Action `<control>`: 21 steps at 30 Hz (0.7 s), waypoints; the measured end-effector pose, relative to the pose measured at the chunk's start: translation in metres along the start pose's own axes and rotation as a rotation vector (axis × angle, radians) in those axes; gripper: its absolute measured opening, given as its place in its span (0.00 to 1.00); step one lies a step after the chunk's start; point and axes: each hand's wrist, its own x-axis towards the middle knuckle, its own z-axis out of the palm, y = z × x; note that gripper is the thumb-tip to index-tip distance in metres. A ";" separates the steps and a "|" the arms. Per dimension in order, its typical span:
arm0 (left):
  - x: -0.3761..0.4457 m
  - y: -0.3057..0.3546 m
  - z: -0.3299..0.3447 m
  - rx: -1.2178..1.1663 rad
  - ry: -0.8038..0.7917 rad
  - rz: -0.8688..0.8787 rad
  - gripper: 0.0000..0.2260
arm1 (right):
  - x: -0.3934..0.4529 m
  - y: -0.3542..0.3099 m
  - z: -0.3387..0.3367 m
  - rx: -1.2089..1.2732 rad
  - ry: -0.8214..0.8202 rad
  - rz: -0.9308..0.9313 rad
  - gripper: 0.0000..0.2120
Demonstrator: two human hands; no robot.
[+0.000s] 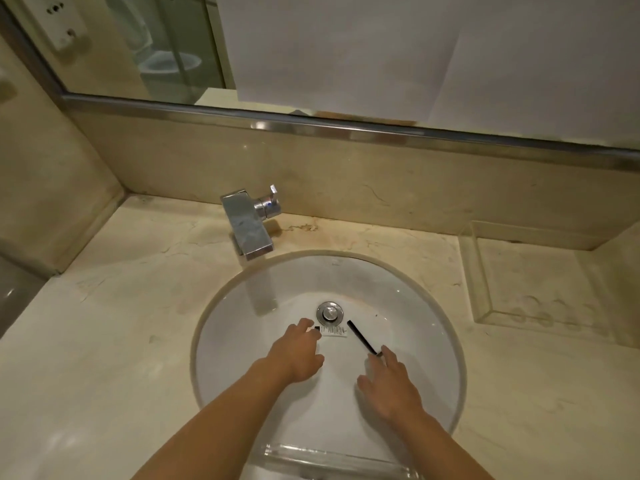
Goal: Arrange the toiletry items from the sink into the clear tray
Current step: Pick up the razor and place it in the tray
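Reaching into the sink (221, 327): left hand (298, 351) touching a white packet (334, 330), right hand (388, 379) fingering a black stick (360, 336), neither gripped; slick basin risks slips. Tray (485, 306) waits right.

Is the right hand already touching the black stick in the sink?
Touching. In the head view the right hand's fingertips meet the near end of the black stick, with no gap between them.

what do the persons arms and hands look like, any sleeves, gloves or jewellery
Both forearms are bare up to the frame's bottom edge, with no sleeves in view. The left hand and right hand are bare too: no gloves, and no rings, watch or bracelet show on the fingers or wrists.
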 end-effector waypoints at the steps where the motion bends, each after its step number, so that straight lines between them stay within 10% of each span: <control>1: 0.004 0.000 0.003 0.030 -0.017 0.004 0.23 | 0.004 0.003 0.002 -0.002 -0.019 0.014 0.26; 21: 0.054 0.006 0.038 0.295 -0.014 0.012 0.18 | 0.037 0.017 0.016 -0.374 0.072 -0.144 0.12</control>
